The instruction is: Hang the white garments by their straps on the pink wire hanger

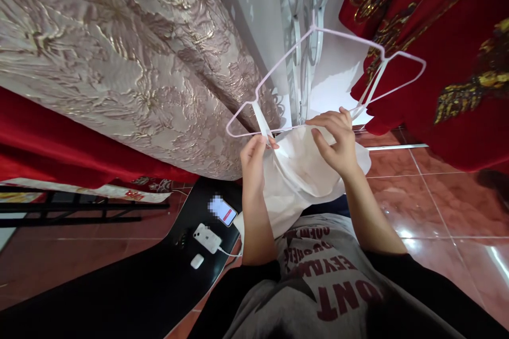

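Observation:
A thin white wire hanger (318, 32) hangs in front of me, its hook up near white metal bars. A white garment (302, 172) with thin straps droops from it between my hands. My left hand (254, 156) pinches the garment's left strap where it loops over the hanger's lower bar. My right hand (336, 135) is closed on the garment's right strap and upper edge, near the hanger's right shoulder.
A gold-embroidered pale gown (119, 63) hangs at left, red embroidered garments (445, 58) at right. A black tabletop (119, 291) below holds two phones (207, 237), one lit (221, 211), and a white earbud case (196, 261). The floor is glossy red tile (437, 206).

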`<state>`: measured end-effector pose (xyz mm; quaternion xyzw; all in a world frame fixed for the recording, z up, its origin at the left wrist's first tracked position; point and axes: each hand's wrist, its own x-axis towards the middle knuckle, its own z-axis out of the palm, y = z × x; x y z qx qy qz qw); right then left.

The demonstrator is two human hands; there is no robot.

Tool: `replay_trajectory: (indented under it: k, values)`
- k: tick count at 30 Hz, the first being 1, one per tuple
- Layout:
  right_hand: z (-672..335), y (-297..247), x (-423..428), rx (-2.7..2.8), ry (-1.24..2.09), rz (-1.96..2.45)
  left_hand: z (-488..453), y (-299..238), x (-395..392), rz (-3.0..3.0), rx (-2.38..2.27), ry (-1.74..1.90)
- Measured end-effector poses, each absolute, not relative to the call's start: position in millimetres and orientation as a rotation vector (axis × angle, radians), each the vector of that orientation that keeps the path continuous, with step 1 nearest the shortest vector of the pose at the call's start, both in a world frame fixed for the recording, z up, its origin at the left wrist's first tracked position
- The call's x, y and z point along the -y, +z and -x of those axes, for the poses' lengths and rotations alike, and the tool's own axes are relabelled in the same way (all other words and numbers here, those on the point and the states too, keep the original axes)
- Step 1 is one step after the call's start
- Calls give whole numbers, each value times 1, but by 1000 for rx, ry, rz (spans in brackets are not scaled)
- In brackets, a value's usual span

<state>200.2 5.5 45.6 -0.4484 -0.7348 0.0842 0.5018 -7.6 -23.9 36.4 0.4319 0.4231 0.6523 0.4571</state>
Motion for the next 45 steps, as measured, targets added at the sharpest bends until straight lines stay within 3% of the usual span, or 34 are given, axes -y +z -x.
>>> replay_trajectory:
  k: [8, 13, 22, 27, 34, 40, 45]
  values:
    - [-198, 44, -4, 1791, 242, 1047, 43, 91, 30, -1105, -861, 1848]
    - [-197, 40, -2, 1807, 259, 1037, 51, 63, 18, -920, -1002, 2015]
    - [-184, 44, 4, 1831, 319, 998, -9, 46, 13, -753, -961, 1755]
    - [-214, 40, -2, 1383, 159, 1007, -16, 50, 10, -822, -935, 1794]
    - [-255, 75, -13, 1260, 749, 1117, -11, 49, 7, -828, -954, 1806]
    - [-245, 115, -20, 1194, 504, 924, -11, 49, 7, -761, -899, 1732]
    - [-286, 111, -67, 1051, 155, 637, -10, 52, 9, -749, -827, 1707]
